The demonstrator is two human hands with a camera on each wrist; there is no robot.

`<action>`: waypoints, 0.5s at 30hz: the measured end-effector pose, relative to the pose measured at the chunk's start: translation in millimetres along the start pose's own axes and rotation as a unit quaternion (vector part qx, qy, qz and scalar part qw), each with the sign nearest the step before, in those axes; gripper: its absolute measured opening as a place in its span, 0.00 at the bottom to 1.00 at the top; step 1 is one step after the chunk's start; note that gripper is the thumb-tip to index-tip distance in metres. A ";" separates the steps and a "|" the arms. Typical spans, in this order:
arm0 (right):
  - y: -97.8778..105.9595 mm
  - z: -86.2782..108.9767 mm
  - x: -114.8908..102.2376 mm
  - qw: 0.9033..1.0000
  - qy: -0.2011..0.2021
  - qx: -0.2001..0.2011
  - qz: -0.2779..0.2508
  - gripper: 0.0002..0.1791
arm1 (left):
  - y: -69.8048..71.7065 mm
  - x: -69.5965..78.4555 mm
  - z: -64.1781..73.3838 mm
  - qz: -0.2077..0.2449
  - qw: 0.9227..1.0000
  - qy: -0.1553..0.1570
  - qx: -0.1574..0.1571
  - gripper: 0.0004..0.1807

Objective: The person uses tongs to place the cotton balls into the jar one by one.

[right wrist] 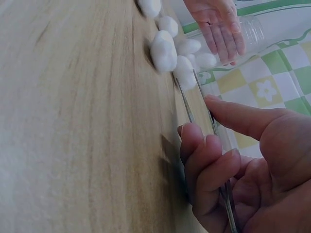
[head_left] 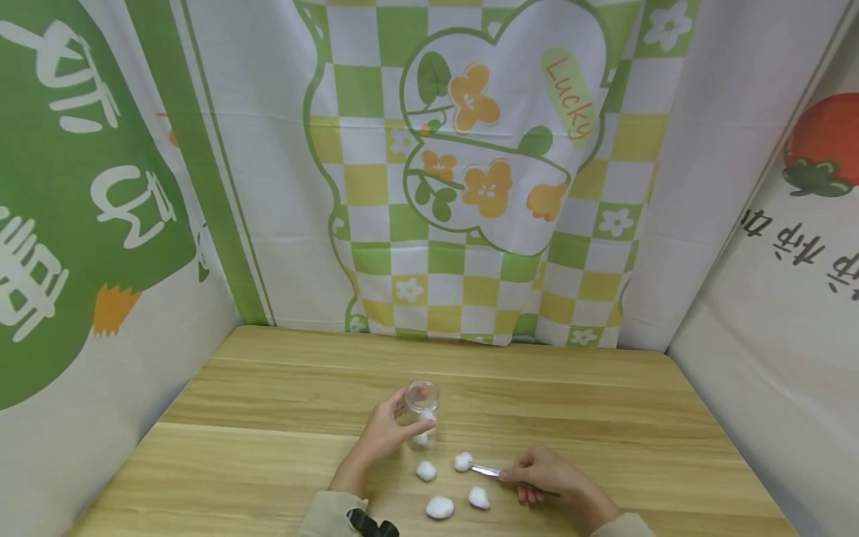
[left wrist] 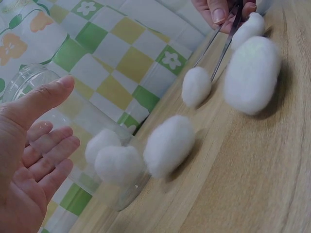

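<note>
My left hand [head_left: 385,431] holds a clear jar [head_left: 423,399], thumb across the near side and fingers round the far side. The jar stands upright on the table; a couple of white cotton balls [left wrist: 116,165] lie at its bottom. In my right hand [head_left: 546,475] is a pair of metal tweezers [head_left: 486,471], pointing left. Their tips are at a cotton ball [head_left: 463,462] right of the jar, one on each side of it; how firmly they grip it, I cannot tell. Three more cotton balls lie nearer me, one of them [head_left: 426,470] just below the jar.
The wooden table [head_left: 282,388] extends to a back wall hung with a green and yellow checked cloth [head_left: 436,298]. Printed side cloths flank it left and right. Two loose cotton balls, a larger one [head_left: 439,508] and a smaller one [head_left: 479,497], lie between my forearms.
</note>
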State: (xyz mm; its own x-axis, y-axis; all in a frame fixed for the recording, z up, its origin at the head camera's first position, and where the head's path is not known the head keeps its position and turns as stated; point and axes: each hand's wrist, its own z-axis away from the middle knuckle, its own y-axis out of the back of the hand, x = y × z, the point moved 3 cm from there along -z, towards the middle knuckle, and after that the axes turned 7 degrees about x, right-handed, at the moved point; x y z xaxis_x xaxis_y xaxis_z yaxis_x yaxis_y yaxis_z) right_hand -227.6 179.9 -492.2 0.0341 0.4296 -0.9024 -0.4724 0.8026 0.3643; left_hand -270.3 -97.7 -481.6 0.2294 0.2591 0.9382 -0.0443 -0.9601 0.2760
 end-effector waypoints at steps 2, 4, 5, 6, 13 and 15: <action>-0.9 -0.4 -0.9 1.000 -0.001 0.005 0.003 0.21 | 0.0 0.0 0.0 0.000 1.000 0.001 0.002 0.39; -1.7 -1.0 -1.6 1.000 -0.004 0.009 0.005 0.21 | 0.1 0.1 0.4 -0.001 1.000 0.001 0.001 0.39; -2.0 -1.2 -2.0 1.000 -0.005 0.012 0.006 0.21 | -0.1 0.0 0.2 0.000 1.000 0.002 0.002 0.38; -2.2 -1.4 -2.2 1.000 -0.006 0.013 0.007 0.20 | -0.1 -0.1 0.2 0.001 1.000 0.001 0.002 0.38; -3.0 -2.5 -2.6 1.000 -0.020 0.021 0.006 0.19 | -0.5 -0.3 -0.1 0.003 1.000 0.000 0.000 0.38; -3.4 -2.7 -2.8 0.999 -0.024 0.023 0.006 0.19 | -0.5 -0.1 0.1 0.001 1.000 0.000 -0.003 0.39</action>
State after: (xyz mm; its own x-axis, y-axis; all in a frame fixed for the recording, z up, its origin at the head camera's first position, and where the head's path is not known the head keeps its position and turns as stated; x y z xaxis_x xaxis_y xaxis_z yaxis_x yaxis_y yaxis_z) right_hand -228.4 174.8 -491.6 0.0718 0.4581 -0.8860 -0.4319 0.8150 0.3864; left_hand -270.2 -97.2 -481.8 0.2297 0.2570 0.9387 -0.0501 -0.9601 0.2752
